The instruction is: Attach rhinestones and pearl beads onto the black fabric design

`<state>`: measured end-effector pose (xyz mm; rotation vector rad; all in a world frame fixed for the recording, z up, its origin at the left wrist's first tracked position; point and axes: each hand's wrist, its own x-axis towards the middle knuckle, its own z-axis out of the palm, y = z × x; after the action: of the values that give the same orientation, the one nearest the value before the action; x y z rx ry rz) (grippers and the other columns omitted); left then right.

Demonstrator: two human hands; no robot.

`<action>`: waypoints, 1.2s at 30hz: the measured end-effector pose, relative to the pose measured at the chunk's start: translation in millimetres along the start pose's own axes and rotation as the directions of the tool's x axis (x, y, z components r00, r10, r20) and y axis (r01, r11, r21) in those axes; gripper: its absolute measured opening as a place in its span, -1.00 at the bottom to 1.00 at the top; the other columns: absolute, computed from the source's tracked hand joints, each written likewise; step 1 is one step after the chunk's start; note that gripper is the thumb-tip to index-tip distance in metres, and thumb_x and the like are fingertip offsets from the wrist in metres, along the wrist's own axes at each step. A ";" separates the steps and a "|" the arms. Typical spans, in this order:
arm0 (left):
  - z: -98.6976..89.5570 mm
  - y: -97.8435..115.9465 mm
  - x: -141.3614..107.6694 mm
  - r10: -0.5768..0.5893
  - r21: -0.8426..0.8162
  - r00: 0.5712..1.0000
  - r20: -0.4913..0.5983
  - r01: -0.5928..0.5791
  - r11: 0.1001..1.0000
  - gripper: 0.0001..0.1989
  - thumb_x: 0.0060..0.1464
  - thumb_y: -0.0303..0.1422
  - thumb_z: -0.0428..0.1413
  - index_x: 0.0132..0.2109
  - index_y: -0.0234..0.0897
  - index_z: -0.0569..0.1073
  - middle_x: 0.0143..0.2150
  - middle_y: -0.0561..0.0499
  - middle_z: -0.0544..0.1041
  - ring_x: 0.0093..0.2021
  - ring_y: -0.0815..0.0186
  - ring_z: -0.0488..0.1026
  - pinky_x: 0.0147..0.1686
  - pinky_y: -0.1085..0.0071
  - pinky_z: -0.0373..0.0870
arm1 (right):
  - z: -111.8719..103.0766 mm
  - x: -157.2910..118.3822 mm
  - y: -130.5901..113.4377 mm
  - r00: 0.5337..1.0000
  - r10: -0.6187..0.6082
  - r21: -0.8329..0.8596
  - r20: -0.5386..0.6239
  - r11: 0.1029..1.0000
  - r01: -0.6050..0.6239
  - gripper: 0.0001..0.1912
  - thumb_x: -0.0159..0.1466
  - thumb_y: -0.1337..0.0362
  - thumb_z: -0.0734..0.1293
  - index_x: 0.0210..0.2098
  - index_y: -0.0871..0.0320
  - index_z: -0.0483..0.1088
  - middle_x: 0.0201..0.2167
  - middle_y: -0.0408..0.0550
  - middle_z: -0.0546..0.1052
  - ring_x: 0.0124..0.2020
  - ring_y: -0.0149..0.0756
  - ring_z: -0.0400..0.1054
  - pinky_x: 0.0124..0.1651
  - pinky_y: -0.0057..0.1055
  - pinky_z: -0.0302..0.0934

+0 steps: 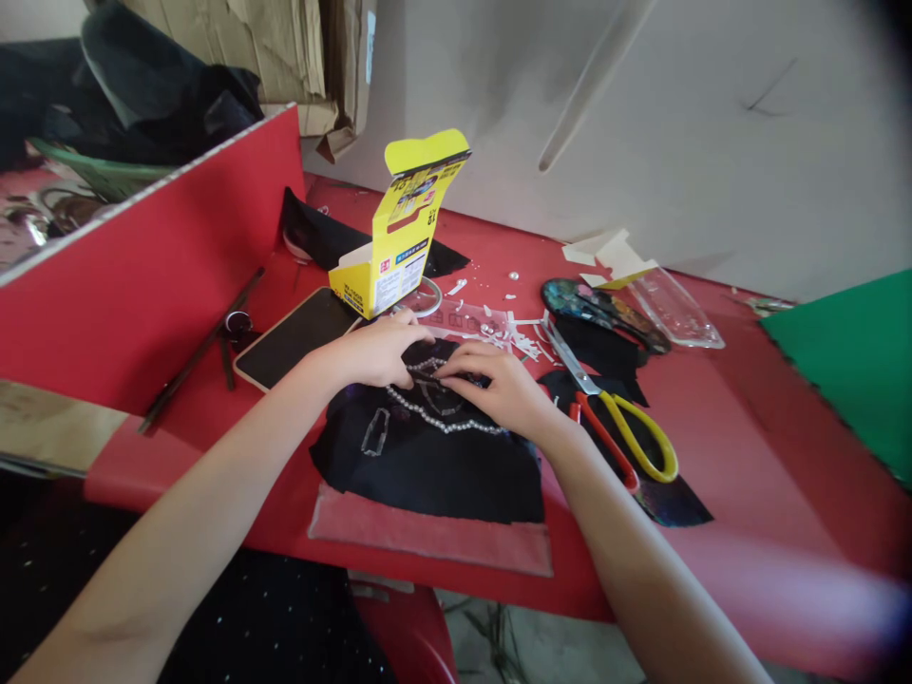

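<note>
A black cloth lies on a clear plastic sheet on the red table. A string of pearl-like beads curves across the cloth. Over its upper part, my left hand is closed, its fingertips at a small dark piece whose shape I cannot make out. From the right, my right hand pinches at the same spot, thumb and forefinger together, almost touching the left fingertips. A small clear bent piece rests on the cloth, left of the beads.
An open yellow box stands behind my hands, beside a dark board. Scissors with red and yellow handles lie at right. White scraps, a clear tray and a red upright panel surround the work area.
</note>
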<state>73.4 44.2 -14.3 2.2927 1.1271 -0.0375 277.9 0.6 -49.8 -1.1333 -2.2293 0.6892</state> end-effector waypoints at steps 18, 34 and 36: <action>-1.1 0.9 -2.3 -0.004 0.050 0.999 0.036 0.002 0.999 -0.25 -0.12 -0.30 0.19 0.27 -0.28 0.28 0.22 -0.18 0.21 0.20 0.04 0.19 0.13 0.24 0.22 | 0.5 0.3 -1.4 1.000 0.013 0.018 -0.006 1.000 -0.013 -0.84 0.24 0.36 0.32 -0.32 0.04 0.55 -0.32 -0.10 0.56 -0.23 -0.28 0.42 -0.09 -0.24 0.29; 0.1 4.4 -0.5 -0.022 0.096 0.997 0.071 0.015 0.995 -0.38 -0.05 -0.24 0.18 0.19 -0.27 0.37 0.25 -0.21 0.16 0.20 -0.02 0.16 0.12 0.14 0.22 | -0.1 1.1 1.1 0.999 0.013 0.021 0.030 1.000 -0.014 -0.82 0.25 0.38 0.31 -0.32 0.03 0.56 -0.31 -0.11 0.53 -0.21 -0.29 0.41 -0.07 -0.25 0.28; -0.2 5.2 -0.3 -0.032 0.098 0.997 0.069 0.025 0.995 -0.37 -0.06 -0.24 0.18 0.19 -0.27 0.37 0.24 -0.21 0.16 0.20 -0.01 0.15 0.12 0.14 0.21 | 0.0 1.3 0.9 0.999 0.010 0.023 0.034 1.000 -0.010 -0.82 0.25 0.38 0.31 -0.32 0.03 0.56 -0.31 -0.12 0.53 -0.21 -0.29 0.40 -0.07 -0.26 0.28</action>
<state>76.9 41.6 -11.6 2.3403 1.1447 -0.1870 277.8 2.1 -50.1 -1.1300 -2.2395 0.7424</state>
